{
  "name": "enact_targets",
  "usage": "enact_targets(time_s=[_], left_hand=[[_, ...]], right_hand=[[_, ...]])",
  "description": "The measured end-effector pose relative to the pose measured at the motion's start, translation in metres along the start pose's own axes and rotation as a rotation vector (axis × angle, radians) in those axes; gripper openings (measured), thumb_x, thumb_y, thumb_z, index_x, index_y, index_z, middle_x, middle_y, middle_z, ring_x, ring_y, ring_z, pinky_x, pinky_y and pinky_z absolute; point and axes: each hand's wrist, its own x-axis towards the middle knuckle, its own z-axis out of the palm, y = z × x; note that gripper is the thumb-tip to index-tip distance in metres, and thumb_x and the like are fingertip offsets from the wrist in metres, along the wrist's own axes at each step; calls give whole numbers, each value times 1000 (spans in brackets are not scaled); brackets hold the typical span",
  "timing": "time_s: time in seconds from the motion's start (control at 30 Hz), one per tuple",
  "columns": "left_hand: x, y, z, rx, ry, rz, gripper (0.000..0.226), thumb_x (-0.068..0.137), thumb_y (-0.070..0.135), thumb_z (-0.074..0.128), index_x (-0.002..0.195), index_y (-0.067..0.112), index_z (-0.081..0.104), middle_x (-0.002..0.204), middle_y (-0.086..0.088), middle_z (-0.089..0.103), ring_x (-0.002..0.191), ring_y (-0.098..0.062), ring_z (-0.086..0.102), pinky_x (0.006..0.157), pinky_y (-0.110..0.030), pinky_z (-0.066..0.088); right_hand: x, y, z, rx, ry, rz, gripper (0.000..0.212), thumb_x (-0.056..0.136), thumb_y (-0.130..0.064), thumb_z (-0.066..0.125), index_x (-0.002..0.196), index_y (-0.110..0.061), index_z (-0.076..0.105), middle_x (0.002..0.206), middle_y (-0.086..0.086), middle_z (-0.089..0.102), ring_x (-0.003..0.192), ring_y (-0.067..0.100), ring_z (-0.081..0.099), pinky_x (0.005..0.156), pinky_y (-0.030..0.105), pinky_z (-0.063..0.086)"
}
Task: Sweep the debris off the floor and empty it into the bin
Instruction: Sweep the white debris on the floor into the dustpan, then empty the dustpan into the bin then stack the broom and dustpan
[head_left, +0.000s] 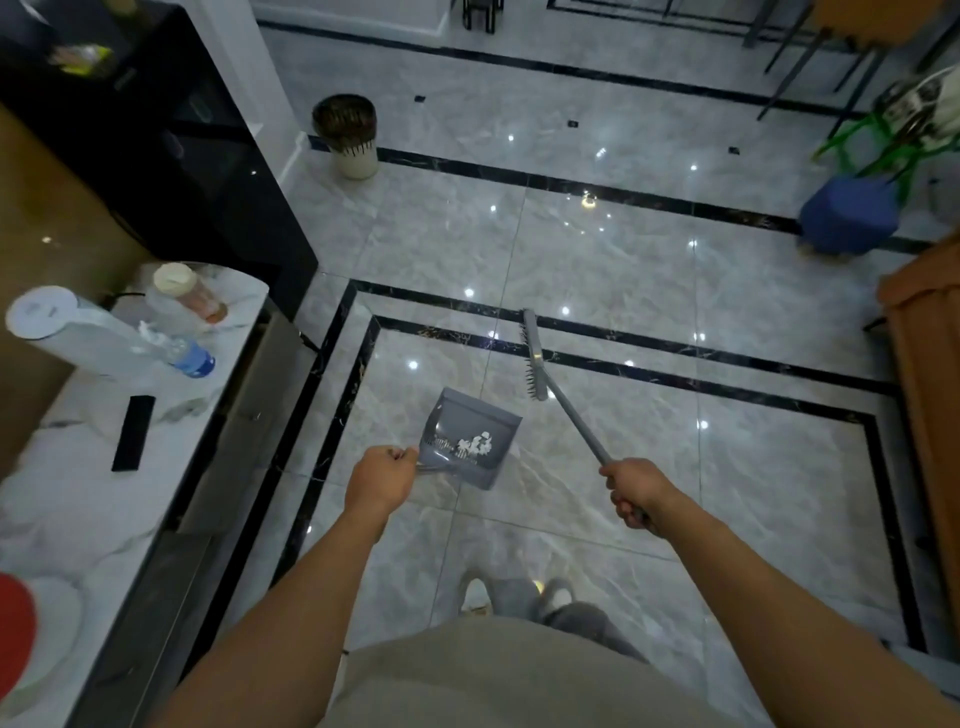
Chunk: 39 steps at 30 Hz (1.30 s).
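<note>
A grey dustpan (470, 415) hangs in front of me with white debris (475, 444) lying in its lower part. My left hand (382, 480) is closed around its handle. My right hand (631, 493) grips the grey handle of a broom, whose brush head (534, 353) is off to the right of the dustpan, near the dark border line of the grey marble floor (649, 260). The bin (349, 136), white below with a dark rim, stands far ahead to the left by a white pillar. No loose debris shows on the tiles around me.
A white marble counter (62, 499) runs along my left with a water bottle (182, 353), a jar, a white cylinder and a black remote. A black cabinet (171, 156) stands behind it. A blue stool (849, 215), green chair legs and a brown furniture edge are at the right.
</note>
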Motion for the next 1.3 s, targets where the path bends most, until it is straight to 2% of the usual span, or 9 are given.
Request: enact_targets(time_s=[0.1, 0.3, 0.6, 0.77, 1.0, 1.07, 1.17, 1.23, 1.3], left_hand=[[30, 24, -6, -11, 0, -6, 48, 99, 38, 60, 59, 13, 50, 61, -5, 57, 63, -25, 57, 60, -32, 40], [92, 82, -12, 2, 1, 2, 47, 100, 35, 58, 59, 15, 48, 60, -5, 53, 58, -22, 52, 57, -31, 37], [200, 204, -15, -36, 69, -73, 39, 101, 33, 58, 78, 2, 67, 68, -9, 59, 62, -22, 54, 55, -28, 37], [262, 272, -48, -216, 74, -181, 33, 97, 33, 61, 76, 8, 61, 67, -12, 57, 64, -27, 57, 62, -33, 47], [336, 328, -96, -534, -32, -277, 23, 98, 20, 58, 76, 13, 59, 60, -7, 48, 45, -19, 49, 50, -30, 47], [366, 340, -108, -621, -33, -296, 26, 101, 20, 57, 75, 13, 57, 57, -5, 44, 41, -17, 44, 46, -27, 44], [413, 362, -125, -663, 44, -316, 30, 102, 23, 57, 74, 14, 52, 46, 2, 39, 35, -13, 34, 39, -21, 32], [453, 381, -137, -670, 60, -308, 29, 102, 26, 58, 76, 14, 52, 43, 4, 40, 35, -12, 35, 40, -22, 32], [489, 400, -151, -691, 73, -315, 28, 102, 27, 59, 78, 14, 53, 48, 1, 41, 37, -14, 36, 40, -23, 33]], right_hand=[[15, -41, -3, -11, 0, -6, 22, 100, -22, 53, 82, -10, 56, 52, 4, 44, 37, 14, 34, 40, 22, 28], [65, -119, -12, -29, -17, -10, 26, 100, -24, 54, 76, -12, 53, 51, 3, 43, 37, 14, 33, 38, 22, 28], [164, -273, -55, -134, -47, 0, 24, 100, -25, 54, 79, -12, 56, 53, 2, 45, 40, 13, 35, 39, 22, 31], [204, -369, -79, -163, -85, -41, 19, 99, -21, 55, 84, -10, 59, 53, 3, 45, 38, 13, 36, 41, 20, 28], [243, -496, -65, -194, -136, -102, 13, 97, -17, 56, 94, -5, 59, 55, 6, 44, 39, 14, 35, 38, 20, 28], [258, -536, -52, -222, -154, -107, 13, 97, -17, 55, 93, -5, 59, 53, 5, 44, 38, 13, 35, 37, 19, 29], [275, -589, -29, -226, -159, -101, 22, 97, -22, 58, 80, -8, 55, 46, 4, 43, 33, 14, 35, 39, 18, 29], [290, -628, -16, -232, -165, -92, 23, 98, -25, 59, 80, -10, 54, 48, 4, 44, 34, 14, 36, 39, 17, 29], [301, -666, -4, -239, -153, -85, 23, 98, -26, 58, 82, -12, 54, 51, 3, 44, 36, 14, 36, 38, 17, 29]])
